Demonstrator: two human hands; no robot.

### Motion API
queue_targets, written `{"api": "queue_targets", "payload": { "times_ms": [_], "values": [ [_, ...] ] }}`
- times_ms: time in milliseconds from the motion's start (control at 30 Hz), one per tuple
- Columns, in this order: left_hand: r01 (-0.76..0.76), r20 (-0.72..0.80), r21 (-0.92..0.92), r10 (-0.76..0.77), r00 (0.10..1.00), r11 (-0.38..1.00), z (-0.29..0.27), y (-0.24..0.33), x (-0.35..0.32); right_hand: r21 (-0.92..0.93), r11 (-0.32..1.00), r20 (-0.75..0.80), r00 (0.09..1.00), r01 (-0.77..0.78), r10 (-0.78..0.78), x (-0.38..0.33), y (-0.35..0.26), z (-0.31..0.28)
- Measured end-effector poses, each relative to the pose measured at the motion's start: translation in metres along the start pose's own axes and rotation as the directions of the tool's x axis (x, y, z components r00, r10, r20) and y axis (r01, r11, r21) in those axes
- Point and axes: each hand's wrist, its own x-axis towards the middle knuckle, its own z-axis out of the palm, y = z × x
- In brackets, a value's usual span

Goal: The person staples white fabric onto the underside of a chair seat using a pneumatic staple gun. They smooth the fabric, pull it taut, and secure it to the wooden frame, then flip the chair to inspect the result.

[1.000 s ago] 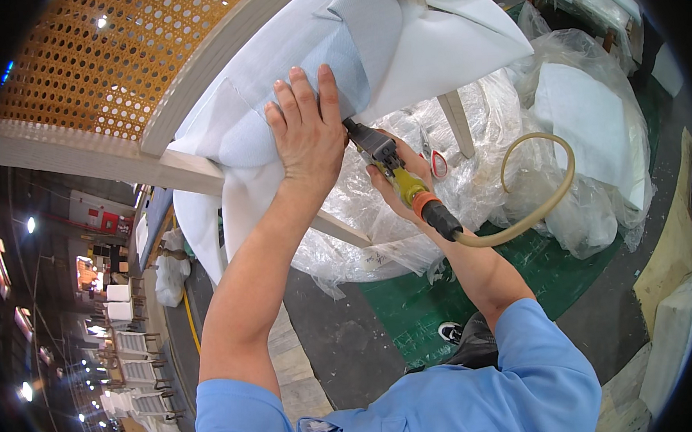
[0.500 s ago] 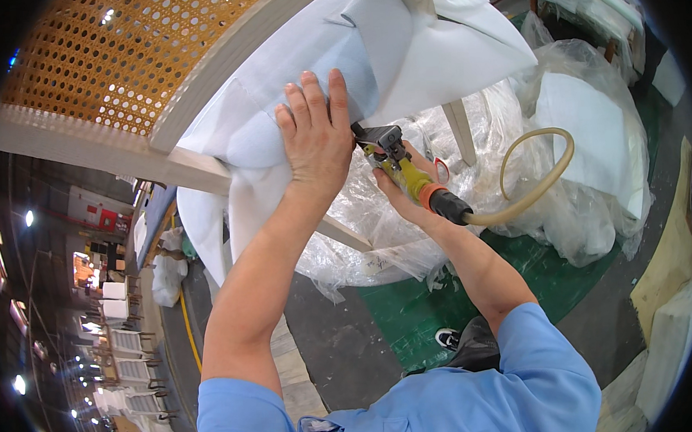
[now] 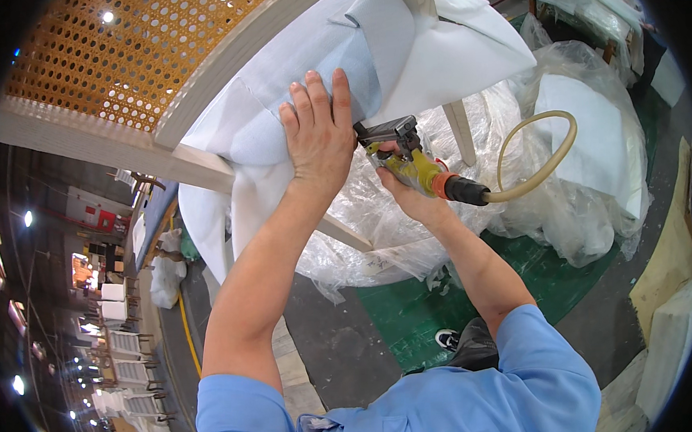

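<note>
My left hand (image 3: 320, 147) lies flat on pale blue-white cloth (image 3: 260, 138) over the chair seat, its fingers extended together and pointing away from me. The wooden chair frame (image 3: 203, 170) is tipped over, with a woven cane panel (image 3: 130, 59) at the upper left. In my right hand (image 3: 414, 203) is a yellow and black air staple gun (image 3: 418, 165), gripped at its body. The gun's nose is at the cloth's edge, right beside my left hand; whether it touches is hard to tell. A beige air hose (image 3: 544, 182) loops from its rear end.
Clear plastic wrap (image 3: 348, 255) covers a round support beneath the chair. Bagged white padding (image 3: 580, 125) sits to the right, with foam pieces (image 3: 670, 348) at the lower right. A green mat (image 3: 421, 314) lies on the grey floor. Rows of chairs (image 3: 130, 345) stand far left.
The staple gun's rear end and its hose have swung to the right and slightly up, with its nose staying near the same spot. My left hand has barely moved.
</note>
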Motion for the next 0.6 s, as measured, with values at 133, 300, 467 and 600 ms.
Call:
{"api": "queue_targets", "payload": {
  "times_ms": [133,300,467,600],
  "values": [
    [-0.013,-0.046,0.024,0.014,0.999,1.000,0.0026,-0.0006,0.0000,-0.014,0.998,0.022,0.998,-0.058,0.059,-0.0010,-0.0018,-0.0014],
    [-0.021,-0.054,0.033,0.023,0.998,0.999,0.0042,-0.0012,0.0000,0.004,1.000,0.031,1.000,-0.005,0.005,-0.0023,-0.0084,-0.0054],
    [-0.019,-0.050,0.022,0.020,0.999,1.000,0.0031,-0.0012,0.0000,0.021,1.000,0.035,0.999,-0.020,0.019,-0.0004,-0.0071,-0.0050],
    [-0.019,-0.052,0.030,0.021,0.998,0.999,0.0029,-0.0007,0.0007,0.048,0.998,0.026,0.999,-0.032,0.030,0.0013,-0.0036,-0.0033]
  ]
}}
